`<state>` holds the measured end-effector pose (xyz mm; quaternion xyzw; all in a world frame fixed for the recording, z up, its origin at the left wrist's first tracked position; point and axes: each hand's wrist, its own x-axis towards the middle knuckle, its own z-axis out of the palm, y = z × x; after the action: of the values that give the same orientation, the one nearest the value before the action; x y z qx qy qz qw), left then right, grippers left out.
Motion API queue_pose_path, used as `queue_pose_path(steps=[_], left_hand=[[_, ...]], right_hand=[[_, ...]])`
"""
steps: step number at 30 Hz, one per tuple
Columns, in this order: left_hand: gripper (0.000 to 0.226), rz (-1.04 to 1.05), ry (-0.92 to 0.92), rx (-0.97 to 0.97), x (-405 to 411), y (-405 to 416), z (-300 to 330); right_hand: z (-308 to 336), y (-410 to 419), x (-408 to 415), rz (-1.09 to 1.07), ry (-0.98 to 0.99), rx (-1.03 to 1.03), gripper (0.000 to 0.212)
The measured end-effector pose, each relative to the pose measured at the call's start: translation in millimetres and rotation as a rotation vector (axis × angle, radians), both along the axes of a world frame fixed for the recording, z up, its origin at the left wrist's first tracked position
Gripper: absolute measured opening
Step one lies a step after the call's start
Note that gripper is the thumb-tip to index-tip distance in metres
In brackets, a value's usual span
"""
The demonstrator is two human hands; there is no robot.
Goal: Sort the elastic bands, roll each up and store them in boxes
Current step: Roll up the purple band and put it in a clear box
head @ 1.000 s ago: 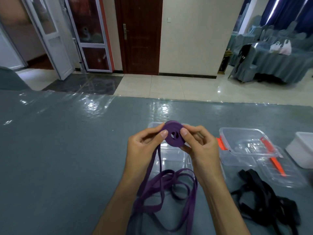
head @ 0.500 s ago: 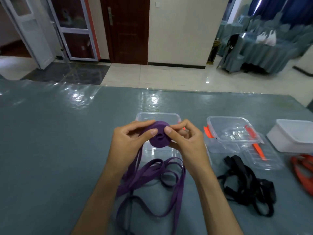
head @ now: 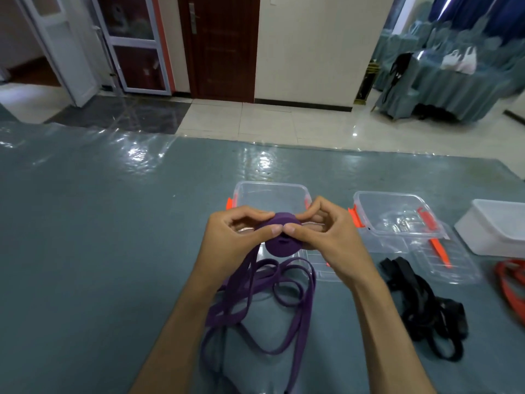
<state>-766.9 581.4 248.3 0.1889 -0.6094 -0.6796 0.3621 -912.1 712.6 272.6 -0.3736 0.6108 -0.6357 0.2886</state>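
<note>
I pinch the purple band's roll (head: pixel 282 242) above the clear box (head: pixel 270 194), left hand (head: pixel 235 243) and right hand (head: pixel 326 240) thumbs pressing its springy, soft rim, which I judge would unwind if loosened.

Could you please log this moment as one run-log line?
hands: left, right pinch purple roll | tail: loose on table | boxes: empty

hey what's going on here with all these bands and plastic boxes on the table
A person is rolling up a purple elastic band. The left hand and right hand both pinch the coiled part above the table, while its unrolled length trails in loops below. Behind the hands sits an open clear box, with a second clear box and a white box to the right. A black band and a red band lie unrolled nearby.
</note>
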Motion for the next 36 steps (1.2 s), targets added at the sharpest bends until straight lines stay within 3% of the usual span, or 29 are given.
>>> queue_pose_path(steps=[3, 6, 13, 16, 19, 25, 29, 33, 36], left_hand=[[0.024, -0.023, 0.031, 0.04, -3, 5, 0], [0.033, -0.063, -0.004, -0.033, -3, 0, 4], [0.029, -0.041, -0.087, -0.083, 3, -1, 10], [0.025, 0.027, 0.021, 0.018, -3, 9, 9], [0.038, 0.007, 0.012, -0.036, -3, 7, 10], [0.035, 0.021, 0.007, 0.004, 7, 0, 16], [0.022, 0.048, 0.053, 0.067, 3, 7, 13], [0.033, -0.05, 0.012, 0.041, 10, -3, 16], [0.031, -0.031, -0.048, 0.004, 13, -9, 16]], right_hand=[[3, 1, -2, -0.052, 0.068, -0.042, 0.025], [0, -2, 2, -0.119, 0.0, -0.115, 0.023], [11, 12, -7, 0.029, 0.03, -0.015, 0.024], [16, 11, -3, -0.053, -0.003, -0.095, 0.031], [12, 4, 4, -0.141, -0.051, -0.172, 0.03], [2, 4, 7, -0.015, -0.116, -0.059, 0.038], [3, 2, 9, -0.09, -0.052, -0.117, 0.04], [-5, -3, 18, -0.142, -0.147, -0.157, 0.03], [-6, -3, 16, -0.079, -0.172, -0.085, 0.035]])
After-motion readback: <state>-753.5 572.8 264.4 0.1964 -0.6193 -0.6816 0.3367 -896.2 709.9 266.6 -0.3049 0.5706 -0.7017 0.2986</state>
